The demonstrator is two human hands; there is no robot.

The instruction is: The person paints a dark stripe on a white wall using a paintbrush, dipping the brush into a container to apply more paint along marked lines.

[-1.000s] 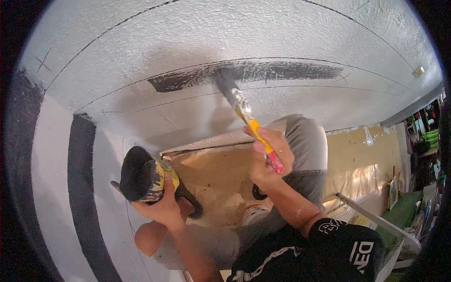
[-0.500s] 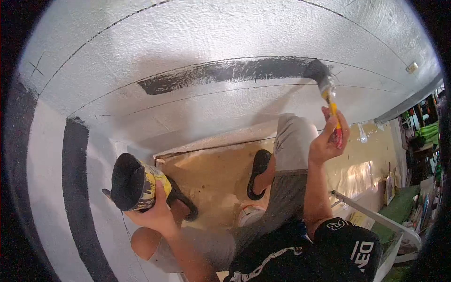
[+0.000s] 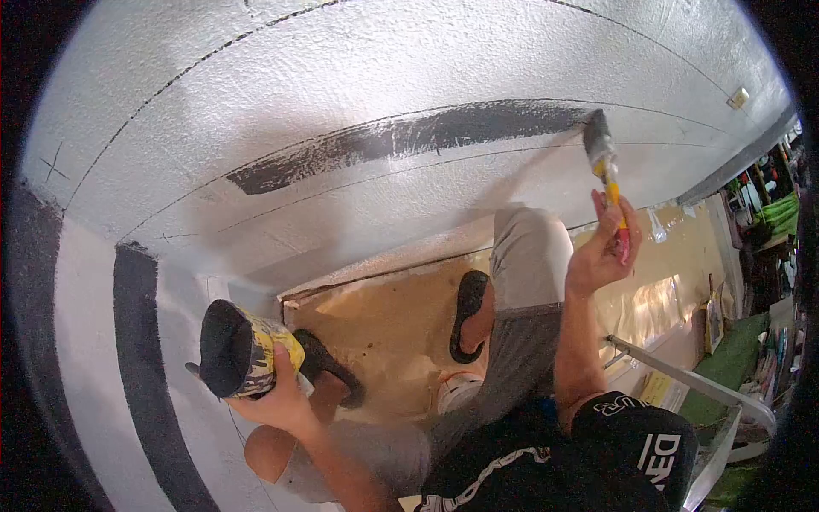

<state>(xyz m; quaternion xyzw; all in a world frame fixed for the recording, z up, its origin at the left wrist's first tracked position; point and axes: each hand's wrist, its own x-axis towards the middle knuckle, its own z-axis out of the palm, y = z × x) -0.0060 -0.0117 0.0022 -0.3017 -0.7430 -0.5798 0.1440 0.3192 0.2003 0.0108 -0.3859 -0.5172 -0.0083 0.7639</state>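
My right hand [image 3: 607, 243] is closed around the yellow and red handle of a paintbrush [image 3: 604, 158]. The brush's dark bristles are at the right end of a dark grey painted stripe [image 3: 418, 132] on the white wall [image 3: 358, 60]. Thin curved pencil-like lines run above and below this stripe. Down at the left, my left hand [image 3: 277, 397] grips a paint-smeared yellow can [image 3: 271, 354]. The can is tilted, with its dark opening facing left, and the inside looks coated in dark paint.
Dark vertical stripes [image 3: 145, 341] mark the left wall. My sandalled feet [image 3: 469, 316] rest on a tan floor covering [image 3: 384, 316], with a white container [image 3: 456, 388] nearby. A metal frame [image 3: 682, 384] stands at the right; clutter [image 3: 781, 222] lies beyond. A wall outlet [image 3: 738, 98] sits at upper right.
The brush has moved slightly right along the wall, and the dark stripe reaches a little further right. My left hand still holds the can. The view has shifted slightly.
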